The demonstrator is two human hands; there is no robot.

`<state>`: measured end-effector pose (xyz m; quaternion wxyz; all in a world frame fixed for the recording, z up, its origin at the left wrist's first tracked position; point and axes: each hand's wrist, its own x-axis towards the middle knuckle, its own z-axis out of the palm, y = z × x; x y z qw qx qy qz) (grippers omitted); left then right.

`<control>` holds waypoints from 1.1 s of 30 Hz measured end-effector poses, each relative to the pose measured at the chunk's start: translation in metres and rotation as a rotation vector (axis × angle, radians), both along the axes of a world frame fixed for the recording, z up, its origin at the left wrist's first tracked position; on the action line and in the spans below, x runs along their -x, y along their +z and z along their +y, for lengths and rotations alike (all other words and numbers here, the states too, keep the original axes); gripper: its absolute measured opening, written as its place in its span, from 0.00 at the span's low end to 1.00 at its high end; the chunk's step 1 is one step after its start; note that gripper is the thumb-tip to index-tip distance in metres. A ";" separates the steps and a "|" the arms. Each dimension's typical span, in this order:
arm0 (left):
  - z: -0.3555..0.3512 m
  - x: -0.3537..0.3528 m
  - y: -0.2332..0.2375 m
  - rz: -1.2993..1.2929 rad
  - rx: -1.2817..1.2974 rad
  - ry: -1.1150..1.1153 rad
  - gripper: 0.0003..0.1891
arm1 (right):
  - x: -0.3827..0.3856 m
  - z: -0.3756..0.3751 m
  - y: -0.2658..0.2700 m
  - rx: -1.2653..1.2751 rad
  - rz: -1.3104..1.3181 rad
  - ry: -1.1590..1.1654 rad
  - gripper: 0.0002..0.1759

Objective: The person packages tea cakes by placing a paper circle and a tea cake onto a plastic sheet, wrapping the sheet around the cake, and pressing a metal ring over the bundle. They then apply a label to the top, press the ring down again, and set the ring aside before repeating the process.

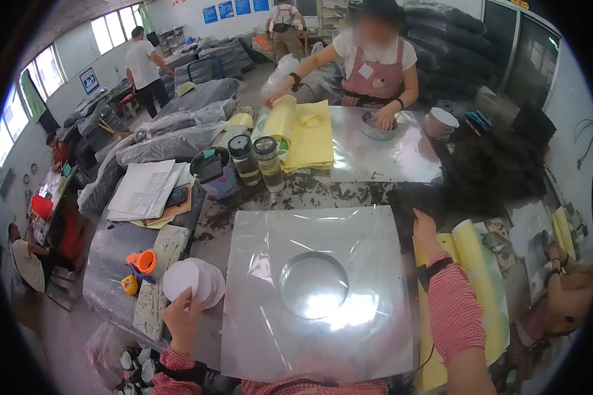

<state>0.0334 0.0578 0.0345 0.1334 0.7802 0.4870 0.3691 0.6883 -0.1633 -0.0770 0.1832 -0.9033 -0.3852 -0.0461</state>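
My left hand (181, 322) is closed with its fingertips pinching the edge of a white round disc (180, 279) at the near side of a small stack. Just right of it lies a clear, shiny plastic sheet (257, 349) with a shallow round metal ring (281, 289) on it. My right hand (424, 229) is past the sheet's right edge, fingers stretched forward and apart. It holds nothing that shows, and its fingertips are nearest to the dark, loose material (491, 171) heaped on the table.
Two lidded glass jars (268, 164) and a bucket (217, 184) stand beyond the sheet. Yellow sheets (471, 263) lie under my right forearm. Across the table, a co-worker (379, 72) reaches into another round ring (379, 128). An orange tape roll (145, 262) sits left of the discs.
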 end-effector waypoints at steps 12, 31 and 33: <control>-0.104 -0.134 -0.045 0.136 -0.068 -0.888 0.12 | 0.295 -0.010 0.094 -0.276 -0.125 0.864 0.29; -0.045 -0.228 -0.066 0.878 0.051 -0.751 0.61 | 0.319 0.082 0.013 0.197 -0.064 0.443 0.28; -0.037 -0.224 -0.062 0.785 0.072 -0.817 0.60 | 0.316 0.081 0.016 0.206 -0.064 0.454 0.29</control>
